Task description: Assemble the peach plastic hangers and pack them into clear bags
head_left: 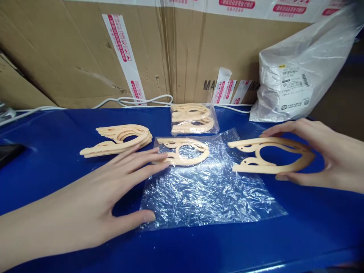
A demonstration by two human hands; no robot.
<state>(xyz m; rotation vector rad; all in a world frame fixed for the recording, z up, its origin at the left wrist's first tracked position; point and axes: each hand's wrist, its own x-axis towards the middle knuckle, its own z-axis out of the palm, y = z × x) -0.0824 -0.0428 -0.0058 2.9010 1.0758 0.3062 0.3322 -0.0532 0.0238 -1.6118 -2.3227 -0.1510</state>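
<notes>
My right hand [338, 161] grips a beige folding travel hanger [264, 167], folded up, by its rounded end, with thumb and fingers on opposite edges. It is held above the right side of a clear plastic bag [210, 197] lying flat. On the bag's upper left part is another folded beige hanger [196, 162]; whether it lies inside or on top I cannot tell. My left hand [105, 201] is spread, its fingertips at that hanger's left end and its thumb over the bag's lower left edge. A stack of folded hangers [143, 139] lies just beyond the left fingers.
Behind the bag lies a clear packet of hangers [193, 128]. A white cable [110, 100] runs along the base of a large cardboard box [184, 49]. A white plastic sack with a label [295, 76] stands back right. A dark object [10, 153] sits at the left edge of the blue table [182, 250].
</notes>
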